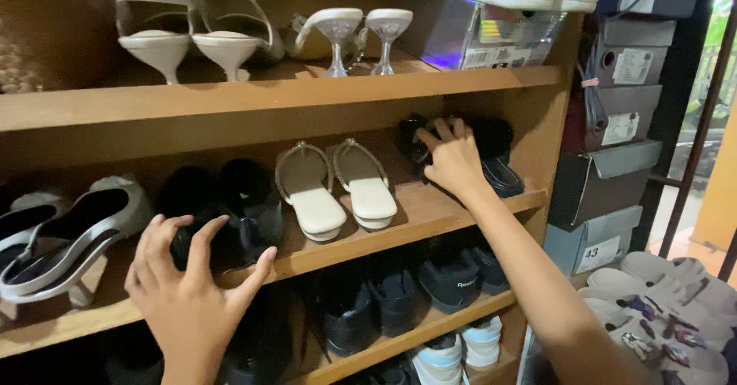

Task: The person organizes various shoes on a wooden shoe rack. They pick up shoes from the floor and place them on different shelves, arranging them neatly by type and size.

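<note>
A: Where's each hand rn?

B: Left hand is at the front edge of the middle shelf, left part. Fingers spread wide and curled round the heel end of a black shoe, thumb hooked on the shelf lip. Looks like a grip just closing, I'd say, not a lift.

A: And the other?

B: Right hand reaches deep toward the shelf's right end, fingers bent over a second black shoe near the back wall. Touching it for sure; can't tell if it's properly clamped, palm hides the contact.

A: So both black shoes are still on the shelf?

B: Yep, both resting on the middle board, well apart, w/ a pair of cream flat sandals between them.

A: Why the awkward reach?

B: Shoes sit toe-in, heels out, so the heel is the easy bit to grab.

A: Anything else around?

B: White heeled sandals at the far left end, pale high heels on the top shelf, dark shoes on the board below, grey boxes stacked beside the rack's right side
</note>
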